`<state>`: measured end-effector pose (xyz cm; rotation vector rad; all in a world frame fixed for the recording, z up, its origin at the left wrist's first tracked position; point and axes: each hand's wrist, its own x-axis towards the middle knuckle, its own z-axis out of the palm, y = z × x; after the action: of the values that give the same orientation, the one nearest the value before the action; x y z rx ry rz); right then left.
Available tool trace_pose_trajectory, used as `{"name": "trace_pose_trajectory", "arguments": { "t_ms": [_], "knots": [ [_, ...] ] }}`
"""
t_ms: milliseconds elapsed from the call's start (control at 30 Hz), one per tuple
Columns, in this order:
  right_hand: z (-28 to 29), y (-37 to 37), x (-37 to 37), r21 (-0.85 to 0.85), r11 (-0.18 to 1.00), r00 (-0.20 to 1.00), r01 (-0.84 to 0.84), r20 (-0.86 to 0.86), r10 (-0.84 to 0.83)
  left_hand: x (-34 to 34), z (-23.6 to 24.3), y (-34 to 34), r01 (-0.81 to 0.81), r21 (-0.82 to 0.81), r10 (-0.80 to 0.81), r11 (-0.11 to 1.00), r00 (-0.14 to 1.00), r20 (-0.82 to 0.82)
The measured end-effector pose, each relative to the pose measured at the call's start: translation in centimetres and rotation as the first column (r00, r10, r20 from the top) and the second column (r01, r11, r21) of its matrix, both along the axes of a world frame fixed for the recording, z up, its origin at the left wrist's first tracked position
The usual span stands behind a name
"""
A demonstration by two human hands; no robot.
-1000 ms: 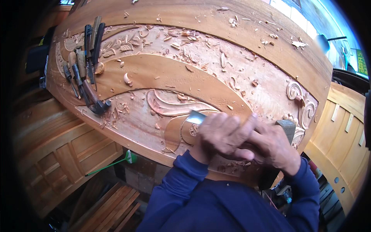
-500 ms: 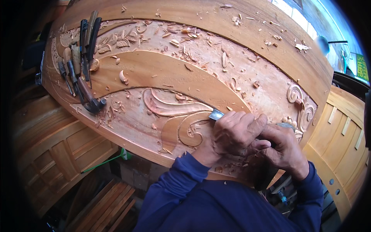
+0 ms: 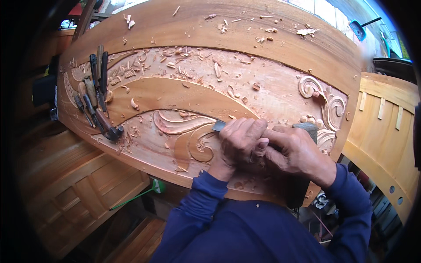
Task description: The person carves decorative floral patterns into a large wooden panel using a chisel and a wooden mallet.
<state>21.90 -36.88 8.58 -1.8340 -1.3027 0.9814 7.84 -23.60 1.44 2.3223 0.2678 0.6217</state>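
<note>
My left hand (image 3: 241,142) is closed round a chisel, with only its short steel blade (image 3: 219,126) showing ahead of the fingers. The edge rests at the tip of a carved leaf (image 3: 180,123), just above a raised scroll (image 3: 202,149). Right behind it, my right hand (image 3: 294,151) is closed against the left, its fingers curled where the chisel's handle would run; the handle itself is hidden. Both hands lie low over the carved wooden panel (image 3: 289,65). A grey block-shaped end (image 3: 307,128) shows just beyond my right hand, and I cannot tell its kind.
Several carving tools (image 3: 91,90) and a dark-headed hammer (image 3: 112,131) lie bunched at the panel's left. Wood shavings (image 3: 180,55) are strewn over the carving. Other wooden panels stand left and right (image 3: 381,118). A green-handled tool (image 3: 136,196) is below the near edge.
The view has shifted, so panel and hands appear further left. The blade stays by the leaf tip. My right wrist has turned, and more of the grey block shows beside it.
</note>
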Motion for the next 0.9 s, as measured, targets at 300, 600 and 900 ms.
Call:
{"name": "trace_pose_trajectory", "arguments": {
  "t_ms": [300,600,900],
  "knots": [
    [0.7,-0.6,-0.1,-0.026,0.998,0.996,-0.055,0.068,0.057,-0.5,-0.5,-0.3,-0.003,-0.027,0.005,1.0,0.997,0.074],
    [-0.2,-0.1,0.1,0.038,0.999,0.999,-0.034,0.028,0.033,0.3,0.3,-1.0,-0.023,-0.096,0.025,0.995,0.999,0.025],
    [-1.0,0.4,-0.1,0.073,0.997,0.999,0.001,0.034,-0.004,0.5,0.4,-0.6,-0.073,-0.059,0.074,0.996,0.997,0.01]
  ]
}}
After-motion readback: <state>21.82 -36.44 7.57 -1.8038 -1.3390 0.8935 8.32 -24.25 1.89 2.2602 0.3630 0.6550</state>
